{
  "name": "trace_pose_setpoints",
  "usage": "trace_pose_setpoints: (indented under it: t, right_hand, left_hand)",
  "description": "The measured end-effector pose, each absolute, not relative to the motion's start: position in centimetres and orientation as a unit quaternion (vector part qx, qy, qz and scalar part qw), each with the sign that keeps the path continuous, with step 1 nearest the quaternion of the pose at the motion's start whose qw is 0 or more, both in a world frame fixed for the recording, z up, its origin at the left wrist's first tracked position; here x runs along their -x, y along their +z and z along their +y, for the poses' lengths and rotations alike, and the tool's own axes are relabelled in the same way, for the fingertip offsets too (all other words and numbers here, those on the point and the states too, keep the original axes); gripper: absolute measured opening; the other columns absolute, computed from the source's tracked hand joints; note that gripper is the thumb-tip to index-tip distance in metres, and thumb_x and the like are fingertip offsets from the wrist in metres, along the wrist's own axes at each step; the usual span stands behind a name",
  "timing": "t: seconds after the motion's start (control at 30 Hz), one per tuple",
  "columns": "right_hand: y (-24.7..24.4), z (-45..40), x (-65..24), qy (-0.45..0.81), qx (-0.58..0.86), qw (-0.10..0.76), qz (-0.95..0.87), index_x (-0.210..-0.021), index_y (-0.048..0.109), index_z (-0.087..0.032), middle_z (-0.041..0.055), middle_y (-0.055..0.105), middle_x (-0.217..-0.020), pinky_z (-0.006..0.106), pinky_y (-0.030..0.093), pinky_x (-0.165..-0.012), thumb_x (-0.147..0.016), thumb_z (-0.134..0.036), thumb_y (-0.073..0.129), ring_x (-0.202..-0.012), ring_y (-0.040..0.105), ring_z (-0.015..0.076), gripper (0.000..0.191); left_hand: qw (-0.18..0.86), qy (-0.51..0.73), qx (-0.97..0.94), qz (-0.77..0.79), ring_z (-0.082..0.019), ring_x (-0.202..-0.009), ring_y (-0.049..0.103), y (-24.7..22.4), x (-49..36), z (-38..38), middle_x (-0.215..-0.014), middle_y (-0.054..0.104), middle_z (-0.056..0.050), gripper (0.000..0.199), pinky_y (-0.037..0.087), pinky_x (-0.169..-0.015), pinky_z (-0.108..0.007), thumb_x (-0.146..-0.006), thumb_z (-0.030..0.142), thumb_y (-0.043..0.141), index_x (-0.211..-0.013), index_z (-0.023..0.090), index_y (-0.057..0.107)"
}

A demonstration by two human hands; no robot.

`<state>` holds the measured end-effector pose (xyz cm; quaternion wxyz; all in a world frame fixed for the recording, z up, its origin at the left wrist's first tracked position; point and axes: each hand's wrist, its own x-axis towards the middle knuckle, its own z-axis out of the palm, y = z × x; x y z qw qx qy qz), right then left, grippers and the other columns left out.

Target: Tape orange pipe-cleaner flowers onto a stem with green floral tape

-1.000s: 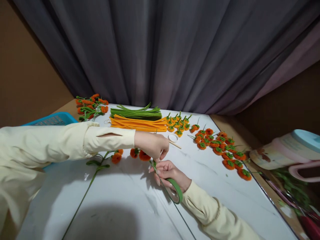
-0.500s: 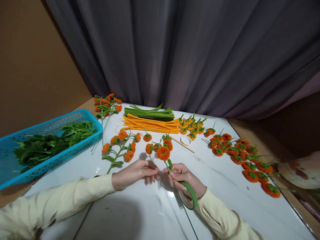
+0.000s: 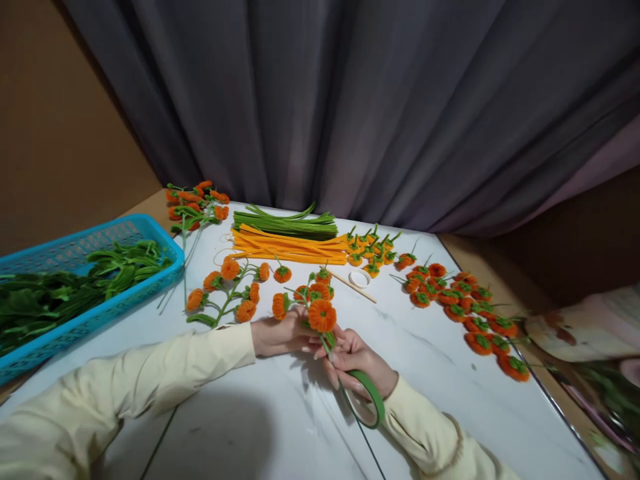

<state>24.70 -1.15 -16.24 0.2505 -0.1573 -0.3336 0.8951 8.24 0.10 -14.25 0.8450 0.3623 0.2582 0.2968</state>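
Note:
Between my hands is a spray of orange pipe-cleaner flowers [image 3: 321, 316] with a green stem. My right hand [image 3: 364, 360] is closed on that stem, just under the blossoms. A roll of green tape [image 3: 378, 395] hangs at the same hand's fingers, below the palm. My left hand [image 3: 283, 333] reaches in from the left, its fingers closed at the upper stem behind the front blossom, which partly hides the fingertips. Beside it on the table lies another branched flower spray [image 3: 230, 297]. A single orange flower [image 3: 283, 274] lies just beyond the left hand.
On the left stands a blue basket [image 3: 173, 263] of green leaves. Green pipe cleaners [image 3: 285, 223] and yellow-orange ones [image 3: 295, 248] lie at the back. A white ring [image 3: 359, 278] and a thin stick [image 3: 350, 285] are nearby. Loose orange flowers [image 3: 460, 300] spread along the right.
My left hand has moved right and up to the spray and closed at its upper stem. The right hand still holds the stem and tape. The whole view has shifted slightly.

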Motion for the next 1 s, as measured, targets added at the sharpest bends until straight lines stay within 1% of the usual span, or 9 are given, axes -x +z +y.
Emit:
trace_pose_setpoints:
  t: [0.1, 0.2, 0.33, 0.43, 0.5, 0.7, 0.87, 0.93, 1.0]
  right_hand:
    - [-16.1, -1.1, -24.8, 0.896, 0.156, 0.258, -0.327, -0.077, 0.072, -0.009, 0.0058, 0.065, -0.054, 0.011, 0.017, -0.026, -0.069, -0.025, 0.074, -0.025, 0.033, -0.0006, 0.018]
    - [-15.9, -1.0, -24.9, 0.896, 0.159, 0.261, -0.322, -0.078, 0.072, -0.009, 0.0053, 0.065, -0.053, 0.011, 0.018, -0.026, -0.069, -0.023, 0.073, -0.025, 0.033, -0.0007, 0.016]
    - [-15.8, -1.0, -25.0, 0.902, 0.16, 0.247, -0.317, -0.079, 0.072, -0.008, 0.0061, 0.065, -0.054, 0.011, 0.018, -0.026, -0.07, -0.022, 0.073, -0.026, 0.035, 0.0, 0.017]
    - [-15.9, -1.1, -25.0, 0.905, 0.16, 0.243, -0.31, -0.08, 0.071, -0.007, 0.0063, 0.065, -0.054, 0.012, 0.017, -0.025, -0.07, -0.022, 0.072, -0.026, 0.035, 0.0002, 0.018]
    - [-15.8, -1.0, -24.9, 0.905, 0.165, 0.246, -0.306, -0.081, 0.071, -0.007, 0.0058, 0.065, -0.054, 0.012, 0.017, -0.026, -0.069, -0.022, 0.073, -0.026, 0.035, 0.0001, 0.019]
    - [-15.9, -0.9, -24.9, 0.893, 0.191, 0.264, -0.31, -0.083, 0.071, -0.009, 0.0036, 0.065, -0.056, 0.013, 0.019, -0.03, -0.068, -0.024, 0.074, -0.028, 0.035, -0.0004, 0.022]
    - [-15.9, -0.8, -24.9, 0.883, 0.217, 0.266, -0.319, -0.086, 0.071, -0.009, 0.003, 0.065, -0.058, 0.015, 0.018, -0.032, -0.068, -0.025, 0.074, -0.029, 0.037, -0.0002, 0.025]
    - [-15.7, -0.8, -24.8, 0.88, 0.23, 0.26, -0.324, -0.088, 0.071, -0.008, 0.0032, 0.065, -0.058, 0.015, 0.017, -0.032, -0.067, -0.025, 0.075, -0.029, 0.037, 0.0001, 0.027]
    - [-15.5, -0.8, -24.7, 0.876, 0.242, 0.257, -0.329, -0.09, 0.071, -0.008, 0.0032, 0.064, -0.057, 0.016, 0.017, -0.032, -0.067, -0.024, 0.075, -0.03, 0.037, 0.0003, 0.028]
  left_hand:
    - [0.842, 0.291, -0.381, 0.248, -0.008, -0.051, 0.043, -14.3, -7.9, 0.3, -0.057, 0.053, -0.001, 0.029, 0.025, -0.048, -0.022, -0.059, 0.032, 0.08, -0.073, 0.01, 0.068]
    - [0.836, 0.298, -0.397, 0.236, -0.008, -0.054, 0.044, -14.6, -7.5, 0.4, -0.061, 0.056, -0.002, 0.029, 0.028, -0.051, -0.022, -0.061, 0.033, 0.079, -0.076, 0.011, 0.068]
    - [0.812, 0.286, -0.46, 0.217, -0.008, -0.056, 0.046, -14.7, -7.2, 0.6, -0.068, 0.057, -0.002, 0.022, 0.032, -0.054, -0.022, -0.069, 0.033, 0.074, -0.072, 0.013, 0.066]
    - [0.796, 0.283, -0.493, 0.209, -0.009, -0.059, 0.047, -14.4, -7.0, 0.7, -0.069, 0.056, -0.003, 0.023, 0.035, -0.057, -0.022, -0.073, 0.035, 0.071, -0.071, 0.013, 0.065]
    - [0.786, 0.294, -0.499, 0.216, -0.01, -0.062, 0.048, -14.1, -7.0, 0.7, -0.069, 0.056, -0.003, 0.024, 0.036, -0.059, -0.022, -0.072, 0.036, 0.07, -0.071, 0.013, 0.065]
    - [0.739, 0.334, -0.489, 0.322, -0.013, -0.067, 0.051, -13.9, -6.7, 0.3, -0.077, 0.061, -0.004, 0.019, 0.039, -0.066, -0.025, -0.067, 0.03, 0.071, -0.074, 0.014, 0.065]
    - [0.659, 0.347, -0.505, 0.435, -0.018, -0.079, 0.054, -13.5, -6.5, -0.4, -0.082, 0.063, -0.004, 0.017, 0.04, -0.076, -0.029, -0.065, 0.028, 0.068, -0.076, 0.015, 0.065]
    - [0.63, 0.346, -0.511, 0.471, -0.018, -0.081, 0.054, -13.5, -6.5, -0.7, -0.084, 0.063, -0.004, 0.017, 0.04, -0.076, -0.029, -0.066, 0.028, 0.066, -0.077, 0.015, 0.064]
    - [0.617, 0.345, -0.503, 0.497, -0.017, -0.079, 0.053, -13.5, -6.5, -1.1, -0.082, 0.062, -0.003, 0.016, 0.04, -0.073, -0.028, -0.068, 0.029, 0.063, -0.077, 0.015, 0.063]
